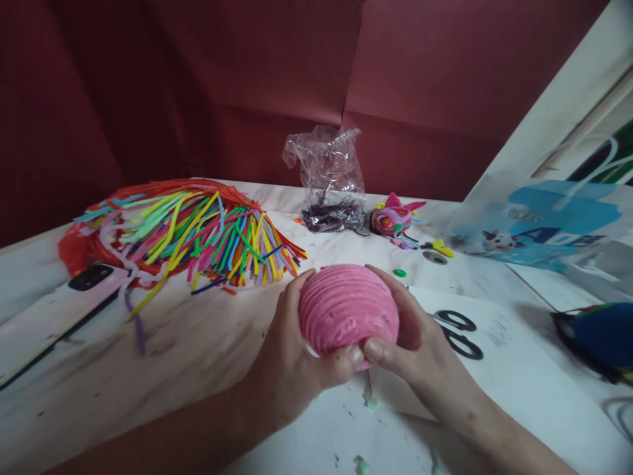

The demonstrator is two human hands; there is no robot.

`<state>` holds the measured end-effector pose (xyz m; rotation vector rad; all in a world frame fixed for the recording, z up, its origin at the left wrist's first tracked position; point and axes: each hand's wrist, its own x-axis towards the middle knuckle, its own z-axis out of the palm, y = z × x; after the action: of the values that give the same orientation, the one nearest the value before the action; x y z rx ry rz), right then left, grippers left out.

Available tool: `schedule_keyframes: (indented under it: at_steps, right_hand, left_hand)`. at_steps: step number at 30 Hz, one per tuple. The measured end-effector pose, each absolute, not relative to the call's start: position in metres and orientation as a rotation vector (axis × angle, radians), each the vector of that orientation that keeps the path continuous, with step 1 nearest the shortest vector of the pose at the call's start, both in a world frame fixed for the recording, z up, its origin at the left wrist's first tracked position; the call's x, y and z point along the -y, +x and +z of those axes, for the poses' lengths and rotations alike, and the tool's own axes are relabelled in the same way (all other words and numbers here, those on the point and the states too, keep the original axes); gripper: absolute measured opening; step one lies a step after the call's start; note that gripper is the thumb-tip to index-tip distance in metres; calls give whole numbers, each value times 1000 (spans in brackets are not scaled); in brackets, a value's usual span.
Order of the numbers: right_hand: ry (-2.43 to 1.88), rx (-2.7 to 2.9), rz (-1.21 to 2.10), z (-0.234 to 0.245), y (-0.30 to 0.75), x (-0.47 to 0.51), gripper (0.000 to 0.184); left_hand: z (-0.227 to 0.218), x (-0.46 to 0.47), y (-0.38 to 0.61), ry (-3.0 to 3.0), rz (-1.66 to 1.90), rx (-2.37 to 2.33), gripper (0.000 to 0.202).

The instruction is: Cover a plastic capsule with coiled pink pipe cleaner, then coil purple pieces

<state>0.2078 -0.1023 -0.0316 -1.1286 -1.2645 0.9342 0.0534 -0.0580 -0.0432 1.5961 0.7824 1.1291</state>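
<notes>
Both my hands cup a pink ball [346, 307] wound from pipe cleaners, held just above the white table [198, 343]. My left hand [291, 356] wraps its left side, thumb pressed on the lower front. My right hand [410, 336] wraps the right side, its thumb meeting the left thumb under the ball. A large bundle of multicoloured pipe cleaners [198, 237] lies on a red plastic bag to the left of the ball.
A clear plastic bag [329, 185] with dark bits stands at the back. Beside it sits a small pink pipe-cleaner figure [393, 219]. A phone [54, 310] lies at left. Scissors [459, 333] rest on paper at right, near a blue bag [601, 336]. Red wall behind.
</notes>
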Motion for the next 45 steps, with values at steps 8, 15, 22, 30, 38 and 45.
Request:
schedule_keyframes:
  at_steps: [8,15,22,30,38,45]
  right_hand:
    - [-1093,1273,965,-29,209,103,78]
    - [-1076,1245,973,-28,211,100,78]
    - [-1037,1240,1003,-30,211,100,74]
    - [-1029,1252,1002,-31,211,101,74]
    - [-993,1224,1028,-29,211,99,71]
    - [-1060,1269,1118,-25,215,96,68]
  left_hand:
    - [-33,58,53,1620,1064,-772,72]
    - [-31,60,50,1600,985,-767,85]
    - [-28,62,53,1689,991,-929,86]
    - [-29,64,52,1675,992,-922,84]
    - [-28,61,51,1654,989,-851,78]
    - [-25,57,49,1616,872,-924,70]
